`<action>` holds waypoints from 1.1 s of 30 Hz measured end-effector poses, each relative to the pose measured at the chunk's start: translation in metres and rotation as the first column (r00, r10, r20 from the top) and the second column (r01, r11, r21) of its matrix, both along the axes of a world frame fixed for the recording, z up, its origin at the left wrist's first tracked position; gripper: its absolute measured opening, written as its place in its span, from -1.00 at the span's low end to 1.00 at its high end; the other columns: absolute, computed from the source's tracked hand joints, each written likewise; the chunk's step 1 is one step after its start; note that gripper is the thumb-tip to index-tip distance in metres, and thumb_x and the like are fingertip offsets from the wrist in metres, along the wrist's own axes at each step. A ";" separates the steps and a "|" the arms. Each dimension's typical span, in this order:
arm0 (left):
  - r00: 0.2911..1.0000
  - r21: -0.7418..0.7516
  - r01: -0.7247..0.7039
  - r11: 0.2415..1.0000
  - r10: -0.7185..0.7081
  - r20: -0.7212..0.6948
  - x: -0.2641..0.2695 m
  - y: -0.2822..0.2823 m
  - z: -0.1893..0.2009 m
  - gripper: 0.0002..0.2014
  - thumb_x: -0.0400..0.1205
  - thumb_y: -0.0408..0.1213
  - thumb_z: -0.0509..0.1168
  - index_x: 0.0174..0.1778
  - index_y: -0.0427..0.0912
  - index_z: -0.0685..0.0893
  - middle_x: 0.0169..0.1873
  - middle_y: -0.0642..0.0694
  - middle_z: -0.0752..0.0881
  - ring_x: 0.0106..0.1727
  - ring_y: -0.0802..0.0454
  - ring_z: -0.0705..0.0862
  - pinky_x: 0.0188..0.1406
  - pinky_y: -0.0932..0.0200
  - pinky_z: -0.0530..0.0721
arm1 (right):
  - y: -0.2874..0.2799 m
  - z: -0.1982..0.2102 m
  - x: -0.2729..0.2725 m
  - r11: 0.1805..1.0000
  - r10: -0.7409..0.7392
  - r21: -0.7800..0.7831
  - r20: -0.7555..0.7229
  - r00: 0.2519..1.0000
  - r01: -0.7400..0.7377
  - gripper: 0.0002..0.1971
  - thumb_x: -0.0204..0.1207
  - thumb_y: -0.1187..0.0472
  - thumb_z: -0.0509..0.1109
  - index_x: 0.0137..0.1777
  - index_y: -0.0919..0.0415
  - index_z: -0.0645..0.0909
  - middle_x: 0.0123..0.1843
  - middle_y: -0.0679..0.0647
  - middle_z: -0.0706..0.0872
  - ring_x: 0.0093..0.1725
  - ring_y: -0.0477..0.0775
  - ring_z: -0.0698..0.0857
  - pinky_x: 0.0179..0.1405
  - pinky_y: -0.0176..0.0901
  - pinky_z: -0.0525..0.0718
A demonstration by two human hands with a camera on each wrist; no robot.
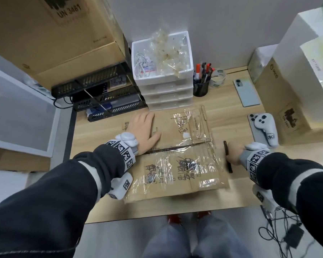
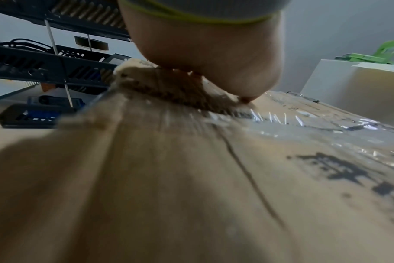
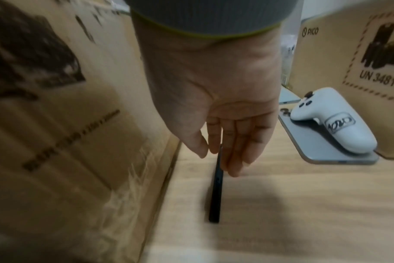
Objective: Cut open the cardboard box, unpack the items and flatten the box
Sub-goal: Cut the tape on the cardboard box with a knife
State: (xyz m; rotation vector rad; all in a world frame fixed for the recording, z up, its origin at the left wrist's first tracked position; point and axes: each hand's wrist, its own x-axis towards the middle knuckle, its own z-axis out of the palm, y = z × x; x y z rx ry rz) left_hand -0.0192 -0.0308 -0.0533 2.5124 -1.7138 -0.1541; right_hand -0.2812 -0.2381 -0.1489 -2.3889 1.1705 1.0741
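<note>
A brown cardboard box (image 1: pixel 175 170) wrapped in clear tape lies on the wooden desk (image 1: pixel 237 125); a dark slit runs along the seam between its two top flaps. My left hand (image 1: pixel 144 125) presses flat on the far flap, fingers straight; in the left wrist view the heel of the left hand (image 2: pixel 202 53) bears on the cardboard (image 2: pixel 191 178). Just right of the box, my right hand (image 1: pixel 232 155) pinches a slim dark knife (image 1: pixel 229 164). In the right wrist view the right hand (image 3: pixel 216 156) holds the knife (image 3: pixel 215 195) against the desk beside the box (image 3: pixel 68 124).
A white controller (image 1: pixel 265 127) lies on a phone at the right, by a PICO carton (image 1: pixel 280 101). Another phone (image 1: pixel 247 92), a tape roll (image 1: pixel 217 79), a pen cup (image 1: pixel 200 86), white drawers (image 1: pixel 162 81) and a black tray rack (image 1: pixel 104 97) line the back.
</note>
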 end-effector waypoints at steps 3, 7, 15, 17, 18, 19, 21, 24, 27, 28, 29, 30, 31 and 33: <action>1.000 -0.014 -0.013 1.000 0.012 -0.018 0.000 0.000 -0.002 -0.35 0.61 0.11 0.16 0.52 -0.26 0.42 0.36 -0.22 0.58 0.33 -0.19 0.51 0.43 -0.11 0.44 | 0.001 -0.017 -0.002 1.000 0.009 0.005 -0.057 0.998 -0.009 -0.86 0.56 0.24 0.35 0.00 0.24 0.71 -0.08 0.08 0.80 -0.07 0.07 0.79 -0.18 -0.19 0.70; 0.999 -0.045 -0.013 0.999 0.011 -0.042 -0.002 0.000 -0.002 -0.32 0.59 0.11 0.17 0.53 -0.30 0.43 0.37 -0.24 0.58 0.36 -0.21 0.50 0.53 -0.21 0.37 | 0.009 -0.026 0.000 0.999 -0.016 -0.029 -0.060 0.998 0.015 -0.87 0.55 0.27 0.38 0.04 0.24 0.72 -0.08 0.09 0.80 -0.11 0.06 0.78 -0.20 -0.21 0.67; 0.999 -0.060 -0.005 0.998 0.002 -0.051 0.004 0.001 -0.012 -0.32 0.58 0.14 0.16 0.53 -0.25 0.41 0.37 -0.20 0.56 0.37 -0.18 0.49 0.50 -0.06 0.27 | 0.022 -0.029 -0.003 0.999 -0.045 -0.022 -0.001 0.999 0.045 -0.86 0.58 0.27 0.39 -0.21 0.23 0.55 -0.23 0.11 0.65 -0.12 0.17 0.68 -0.16 -0.13 0.59; 0.999 -0.063 -0.009 0.998 0.006 -0.052 0.005 0.001 -0.012 -0.32 0.58 0.15 0.16 0.53 -0.25 0.42 0.36 -0.19 0.57 0.37 -0.17 0.49 0.52 -0.08 0.27 | 0.025 -0.024 -0.002 0.999 -0.051 -0.011 -0.052 0.997 0.051 -0.77 0.57 0.27 0.41 -0.30 0.24 0.48 -0.35 0.06 0.53 -0.19 0.11 0.62 -0.21 -0.23 0.55; 0.998 -0.060 -0.012 0.998 0.008 -0.059 0.005 0.001 -0.012 -0.31 0.58 0.15 0.16 0.52 -0.25 0.43 0.36 -0.19 0.57 0.37 -0.17 0.50 0.53 -0.09 0.26 | 0.026 -0.021 -0.003 0.999 -0.042 -0.018 -0.053 0.998 0.041 -0.84 0.54 0.28 0.42 -0.25 0.24 0.53 -0.34 0.05 0.57 -0.21 0.08 0.64 -0.23 -0.25 0.55; 0.998 -0.055 -0.012 0.998 0.008 -0.070 0.005 0.002 -0.012 -0.31 0.57 0.15 0.15 0.52 -0.25 0.43 0.35 -0.19 0.58 0.37 -0.17 0.50 0.53 -0.10 0.26 | 0.027 -0.016 -0.003 1.000 -0.024 -0.015 -0.067 0.997 0.023 -0.93 0.51 0.28 0.42 -0.18 0.23 0.59 -0.30 0.04 0.62 -0.23 0.05 0.66 -0.27 -0.26 0.56; 0.996 -0.045 -0.002 0.999 -0.002 -0.084 0.007 0.000 -0.007 -0.32 0.57 0.15 0.18 0.52 -0.22 0.43 0.36 -0.18 0.59 0.37 -0.17 0.51 0.52 -0.10 0.30 | 0.025 -0.009 -0.006 0.999 -0.038 -0.012 -0.055 0.998 0.037 -0.95 0.47 0.22 0.40 -0.14 0.19 0.66 -0.28 -0.02 0.69 -0.30 0.00 0.67 -0.34 -0.26 0.55; 0.990 0.027 0.021 0.999 -0.018 -0.140 0.013 0.001 0.010 -0.30 0.54 0.13 0.24 0.55 -0.18 0.43 0.38 -0.14 0.61 0.35 -0.14 0.53 0.39 -0.03 0.44 | 0.014 0.009 -0.009 0.993 -0.101 -0.061 0.039 0.994 0.103 -0.77 0.57 0.05 0.31 -0.21 0.18 0.60 -0.34 0.04 0.69 -0.35 0.03 0.66 -0.35 -0.20 0.54; 0.970 0.104 -0.008 0.995 0.034 -0.242 0.024 0.003 0.026 -0.24 0.47 0.18 0.26 0.57 -0.12 0.45 0.36 -0.09 0.63 0.34 -0.12 0.58 0.29 0.04 0.52 | -0.004 0.044 -0.003 0.973 -0.161 -0.139 0.178 0.971 0.187 -0.61 0.72 0.00 0.12 -0.18 0.26 0.58 -0.26 0.12 0.71 -0.27 0.14 0.66 -0.16 -0.11 0.60; 0.964 0.123 -0.018 0.992 0.050 -0.262 0.029 0.007 0.035 -0.19 0.42 0.22 0.30 0.58 -0.09 0.44 0.37 -0.07 0.62 0.36 -0.10 0.59 0.30 0.04 0.54 | -0.012 0.059 0.002 0.971 -0.130 -0.172 0.198 0.972 0.165 -0.67 0.72 0.08 0.12 -0.12 0.27 0.60 -0.18 0.16 0.75 -0.23 0.17 0.64 -0.18 -0.11 0.59; 0.961 0.158 -0.006 0.987 0.050 -0.272 0.034 0.013 0.044 -0.11 0.37 0.25 0.38 0.61 -0.06 0.40 0.40 -0.03 0.59 0.38 -0.06 0.57 0.31 0.07 0.54 | -0.017 0.079 0.007 0.969 -0.105 -0.195 0.227 0.968 0.151 -0.71 0.71 0.13 0.12 -0.03 0.26 0.62 -0.10 0.18 0.76 -0.19 0.19 0.64 -0.26 -0.13 0.55; 0.960 0.205 0.027 0.978 0.032 -0.279 0.040 0.019 0.051 0.00 0.32 0.27 0.48 0.65 -0.05 0.33 0.42 0.02 0.54 0.38 0.00 0.55 0.29 0.13 0.51 | -0.024 0.096 0.013 0.963 -0.086 -0.223 0.284 0.955 0.153 -0.73 0.70 0.15 0.12 0.03 0.26 0.63 -0.06 0.19 0.77 -0.18 0.20 0.65 -0.31 -0.14 0.52; 0.959 0.257 0.063 0.964 0.013 -0.283 0.045 0.026 0.056 0.12 0.25 0.27 0.58 0.68 -0.06 0.27 0.43 0.07 0.48 0.38 0.05 0.51 0.28 0.20 0.46 | -0.030 0.108 0.018 0.953 -0.076 -0.242 0.389 0.918 0.181 -0.74 0.71 0.14 0.12 0.02 0.24 0.61 -0.08 0.19 0.76 -0.20 0.21 0.64 -0.31 -0.12 0.50; 0.960 0.327 0.108 0.939 -0.013 -0.280 0.052 0.041 0.062 0.36 0.04 0.42 0.62 0.71 -0.07 0.20 0.54 0.06 0.37 0.49 0.05 0.43 0.41 0.24 0.38 | -0.034 0.129 0.029 0.948 -0.025 -0.229 0.636 0.771 0.220 -0.79 0.72 0.10 0.15 -0.10 0.16 0.48 -0.20 0.14 0.67 -0.26 0.23 0.60 -0.28 -0.06 0.46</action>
